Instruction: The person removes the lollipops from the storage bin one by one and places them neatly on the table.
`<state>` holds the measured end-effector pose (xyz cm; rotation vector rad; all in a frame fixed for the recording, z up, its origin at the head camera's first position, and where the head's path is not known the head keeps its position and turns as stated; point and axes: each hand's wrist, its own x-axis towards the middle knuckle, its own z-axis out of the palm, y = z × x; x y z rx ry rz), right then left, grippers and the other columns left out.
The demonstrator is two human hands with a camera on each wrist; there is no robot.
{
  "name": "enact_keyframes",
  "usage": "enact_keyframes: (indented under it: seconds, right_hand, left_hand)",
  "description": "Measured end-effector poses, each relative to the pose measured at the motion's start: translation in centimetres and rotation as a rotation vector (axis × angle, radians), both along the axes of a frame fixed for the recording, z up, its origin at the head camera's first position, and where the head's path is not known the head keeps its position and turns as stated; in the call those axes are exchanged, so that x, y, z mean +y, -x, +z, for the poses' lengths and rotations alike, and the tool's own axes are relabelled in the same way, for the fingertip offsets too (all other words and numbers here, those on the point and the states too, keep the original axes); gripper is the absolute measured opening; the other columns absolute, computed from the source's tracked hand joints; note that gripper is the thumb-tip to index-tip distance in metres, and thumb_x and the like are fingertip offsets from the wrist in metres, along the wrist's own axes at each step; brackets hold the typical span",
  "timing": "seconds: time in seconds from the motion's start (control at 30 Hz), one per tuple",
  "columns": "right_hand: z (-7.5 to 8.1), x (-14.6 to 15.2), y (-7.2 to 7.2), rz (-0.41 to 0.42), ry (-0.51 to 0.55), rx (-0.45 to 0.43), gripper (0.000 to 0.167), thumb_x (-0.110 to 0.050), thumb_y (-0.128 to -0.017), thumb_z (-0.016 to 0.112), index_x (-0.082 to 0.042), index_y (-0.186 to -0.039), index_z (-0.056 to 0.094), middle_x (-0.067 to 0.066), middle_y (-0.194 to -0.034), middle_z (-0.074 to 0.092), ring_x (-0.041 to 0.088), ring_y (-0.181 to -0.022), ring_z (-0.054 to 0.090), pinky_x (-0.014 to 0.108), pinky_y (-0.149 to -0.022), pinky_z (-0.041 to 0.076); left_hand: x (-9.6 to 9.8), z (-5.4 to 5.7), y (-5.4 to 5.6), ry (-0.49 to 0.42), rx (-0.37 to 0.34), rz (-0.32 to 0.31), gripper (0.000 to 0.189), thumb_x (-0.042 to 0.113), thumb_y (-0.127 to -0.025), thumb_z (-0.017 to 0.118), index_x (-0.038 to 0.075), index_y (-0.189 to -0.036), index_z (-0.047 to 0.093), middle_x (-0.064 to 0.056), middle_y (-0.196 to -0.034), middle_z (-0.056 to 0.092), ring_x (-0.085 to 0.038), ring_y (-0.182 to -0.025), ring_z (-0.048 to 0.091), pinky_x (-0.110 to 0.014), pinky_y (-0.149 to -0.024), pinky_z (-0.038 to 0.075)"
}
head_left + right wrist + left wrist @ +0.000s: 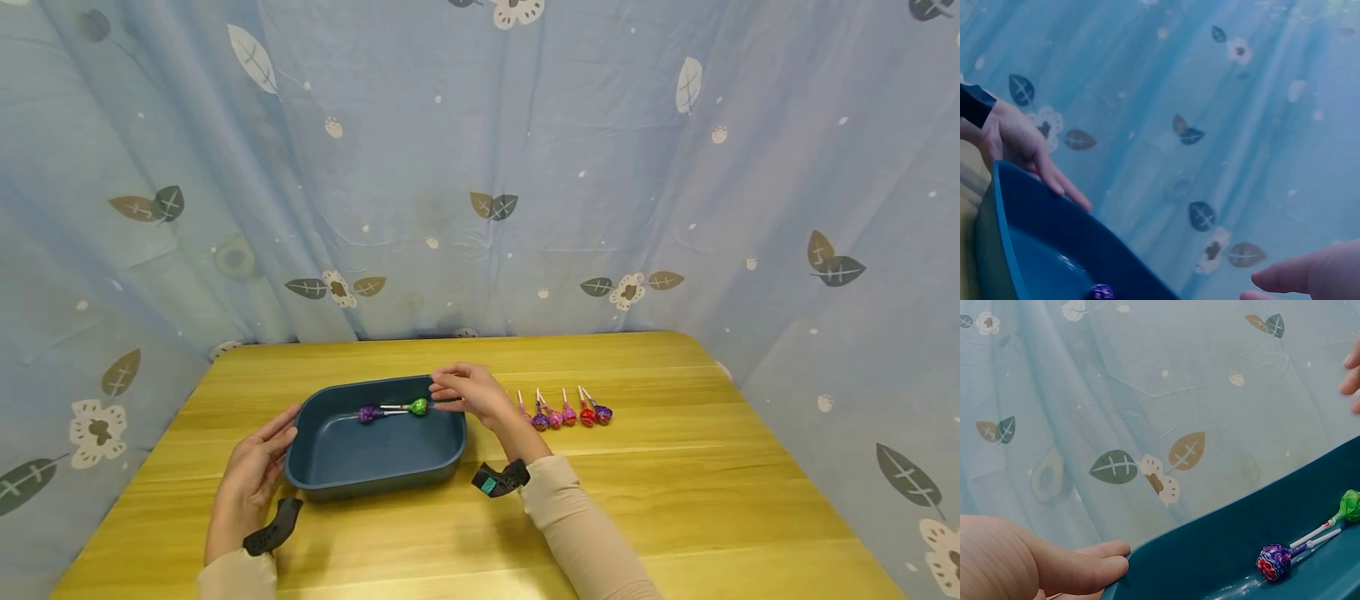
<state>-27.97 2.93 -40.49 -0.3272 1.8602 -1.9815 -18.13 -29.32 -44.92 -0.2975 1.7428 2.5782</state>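
Note:
A dark blue plastic bin (375,487) sits on the wooden table. Inside it lie a purple-wrapped lollipop (367,414) and a green-wrapped lollipop (418,407), their white sticks side by side. My left hand (251,462) rests against the bin's left side, fingers fairly straight; in the left wrist view the fingertips (1113,567) touch the rim corner. Above the bin's right rim hovers my right hand (472,392), fingers extended and slightly bent, with nothing seen in them. The right wrist view shows only part of this hand at the lower right.
To the right of the bin, several lollipops lie in a row on the table (675,492), among them a pink one (570,416), a red one (587,417) and a purple one (603,414). A patterned blue curtain (420,167) hangs behind and beside the table.

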Motion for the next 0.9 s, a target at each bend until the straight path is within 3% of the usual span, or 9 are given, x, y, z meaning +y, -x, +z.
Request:
enact_keyframes:
  seconds: [0.4, 0.6, 0.9]
  right_hand:
    - [-2.1, -4.7, 1.6, -0.034, -0.162, 0.086, 0.023, -0.014, -0.097, 0.061, 0.003, -0.11, 0.065, 0.015, -0.099, 0.068, 0.033, -0.097, 0.066, 0.045, -0.093, 0.049]
    - [-2.7, -5.2, 1.6, -0.031, -0.176, 0.057, 0.02, -0.014, -0.096, 0.061, 0.003, -0.107, 0.066, 0.015, -0.092, 0.068, 0.034, -0.092, 0.067, 0.047, -0.086, 0.053]
    - [-3.1, -5.7, 1.4, -0.028, -0.224, 0.037, 0.018, -0.012, -0.096, 0.06, 0.002, -0.105, 0.068, 0.013, -0.094, 0.066, 0.032, -0.093, 0.065, 0.046, -0.082, 0.055]
  left_hand:
    - [0.0, 0.0, 0.0, 0.017, -0.02, 0.019, 0.033, 0.009, -0.099, 0.056, 0.035, -0.107, 0.074, 0.017, -0.102, 0.069, -0.002, -0.09, 0.066, -0.017, -0.071, 0.053]
    - [0.2, 0.1, 0.2, 0.016, -0.055, 0.038, 0.034, 0.008, -0.099, 0.056, 0.035, -0.109, 0.074, 0.018, -0.101, 0.068, -0.002, -0.092, 0.066, -0.018, -0.076, 0.053]
    - [0.1, 0.2, 0.1, 0.01, -0.061, 0.034, 0.033, 0.009, -0.098, 0.057, 0.035, -0.11, 0.073, 0.018, -0.101, 0.068, -0.001, -0.092, 0.065, -0.018, -0.076, 0.053]
